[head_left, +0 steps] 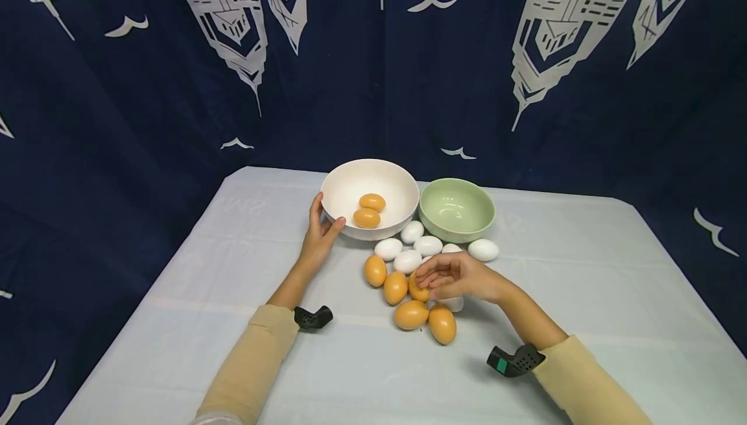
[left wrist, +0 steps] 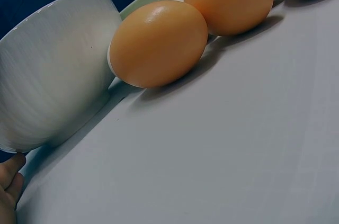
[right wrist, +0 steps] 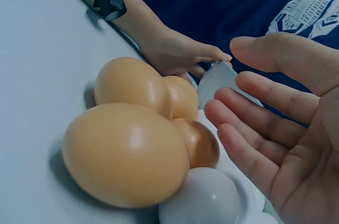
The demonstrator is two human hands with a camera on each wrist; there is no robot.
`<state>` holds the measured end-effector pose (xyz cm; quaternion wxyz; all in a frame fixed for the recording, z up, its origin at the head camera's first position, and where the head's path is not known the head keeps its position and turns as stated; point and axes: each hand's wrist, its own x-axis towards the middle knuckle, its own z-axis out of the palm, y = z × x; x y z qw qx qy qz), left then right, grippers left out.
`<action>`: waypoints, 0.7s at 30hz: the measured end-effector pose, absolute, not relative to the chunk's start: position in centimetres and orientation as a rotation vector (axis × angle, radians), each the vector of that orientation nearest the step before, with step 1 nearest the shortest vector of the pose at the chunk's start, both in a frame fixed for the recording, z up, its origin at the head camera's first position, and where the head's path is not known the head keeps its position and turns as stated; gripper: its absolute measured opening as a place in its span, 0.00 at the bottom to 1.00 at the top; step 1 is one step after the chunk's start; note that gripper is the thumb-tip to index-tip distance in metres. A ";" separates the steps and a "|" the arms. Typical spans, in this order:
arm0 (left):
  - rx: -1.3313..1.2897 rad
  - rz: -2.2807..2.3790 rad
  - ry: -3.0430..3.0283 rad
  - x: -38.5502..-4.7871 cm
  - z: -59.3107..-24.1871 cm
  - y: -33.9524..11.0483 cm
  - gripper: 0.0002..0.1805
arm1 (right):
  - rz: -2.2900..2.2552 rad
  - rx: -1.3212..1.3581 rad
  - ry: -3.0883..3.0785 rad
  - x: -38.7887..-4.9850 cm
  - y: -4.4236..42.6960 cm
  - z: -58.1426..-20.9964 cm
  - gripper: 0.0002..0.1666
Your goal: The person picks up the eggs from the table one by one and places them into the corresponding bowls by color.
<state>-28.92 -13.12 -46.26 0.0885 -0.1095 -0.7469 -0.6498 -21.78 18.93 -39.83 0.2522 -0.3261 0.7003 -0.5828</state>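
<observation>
Brown eggs (head_left: 395, 287), seven in sight: five grouped on the desk (head_left: 350, 373) in front of two bowls, two inside the white bowl (head_left: 397, 185). Long axes: both in the bowl lie crosswise, side to side; on the desk, the two at the group's left and the one nearest the person at right lie roughly fore and aft, the nearest left one crosswise; the fifth, partly covered by fingers, cannot be judged.

Hands, two. Left hand (head_left: 318, 240): thumb and fingers spread, resting against the white bowl's outer side. Right hand (head_left: 467, 277): fingers loosely bent, thumb apart, grasping nothing, over the fifth brown egg; whether a fingertip touches it, I cannot tell.

White eggs (head_left: 407, 261), at least seven, some partly hidden: most between the brown ones and the bowls, one at the right by the green bowl (head_left: 458, 207), one under the right hand.

Bowls, two, side by side: white, larger; green, smaller.
</observation>
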 end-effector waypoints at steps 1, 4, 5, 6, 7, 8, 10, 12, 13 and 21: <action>-0.323 -1.937 -2.225 -28.8 -46.2 -13.1 0.43 | -1.569 -0.894 1.900 -21.6 19.1 -39.9 0.25; -0.323 -1.944 -2.226 -28.7 -46.1 -13.0 0.43 | -1.529 -0.903 1.891 -21.3 19.6 -39.9 0.25; -0.324 -1.946 -2.225 -28.7 -46.2 -13.0 0.43 | -1.514 -0.900 1.886 -21.3 19.7 -39.9 0.25; -0.328 -1.947 -2.221 -28.7 -46.2 -13.0 0.43 | -1.496 -0.914 1.882 -21.3 19.9 -40.0 0.24; -0.333 -1.947 -2.216 -28.7 -46.1 -13.0 0.43 | -1.475 -0.929 1.883 -21.3 19.9 -40.0 0.24; -0.334 -1.947 -2.213 -28.8 -46.1 -13.0 0.43 | -1.453 -0.942 1.884 -21.3 20.0 -40.0 0.24; -0.336 -1.949 -2.210 -28.8 -46.2 -13.0 0.43 | -1.404 -0.962 1.893 -21.3 20.0 -39.9 0.25; -0.331 -1.950 -2.210 -28.8 -46.2 -13.1 0.43 | -1.359 -0.974 1.913 -21.2 20.0 -39.8 0.25; -0.327 -1.951 -2.208 -28.8 -46.2 -13.1 0.43 | -1.341 -0.969 1.925 -21.2 20.0 -39.8 0.25; -0.332 -1.953 -2.201 -28.8 -46.1 -13.0 0.42 | -1.182 -0.973 2.080 -20.1 19.9 -39.1 0.24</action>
